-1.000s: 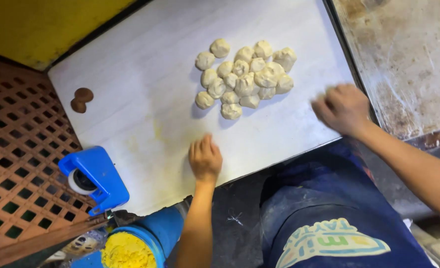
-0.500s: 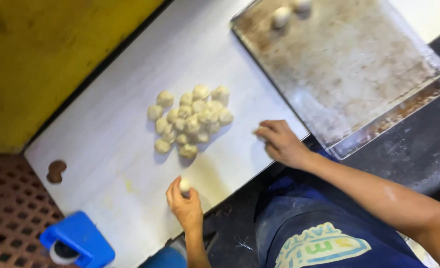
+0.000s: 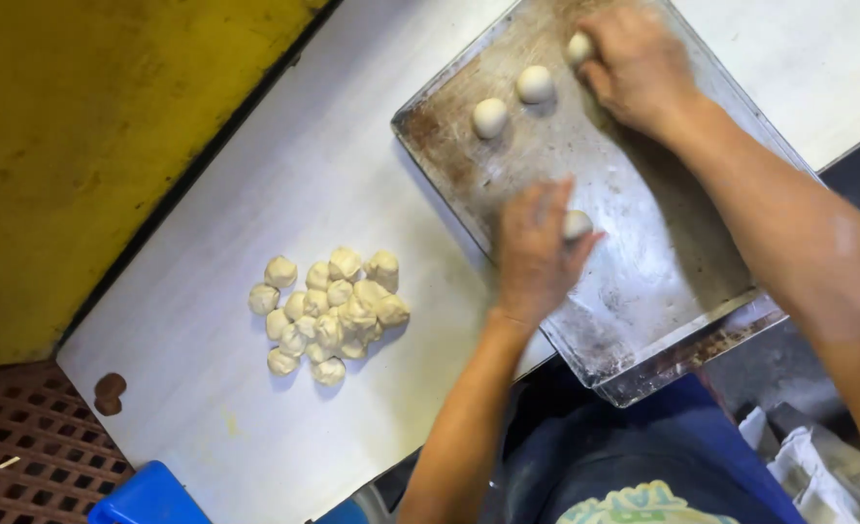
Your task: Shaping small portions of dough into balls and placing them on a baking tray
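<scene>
My left hand is over the near part of a worn metal baking tray and grips a small round dough ball. At the tray's far edge my right hand holds another dough ball against the metal. Two rolled dough balls sit on the tray just left of that hand. A heap of several rough dough pieces lies on the white board to the left of the tray.
A yellow wall runs along the board's far side. A brown perforated crate stands at the lower left, with a blue plastic object beside it. The tray's near corner hangs over the table edge above my lap.
Both hands have moved from the white board onto the tray, each carrying a dough ball. The view has swung right, so the dough heap now lies to the left.
</scene>
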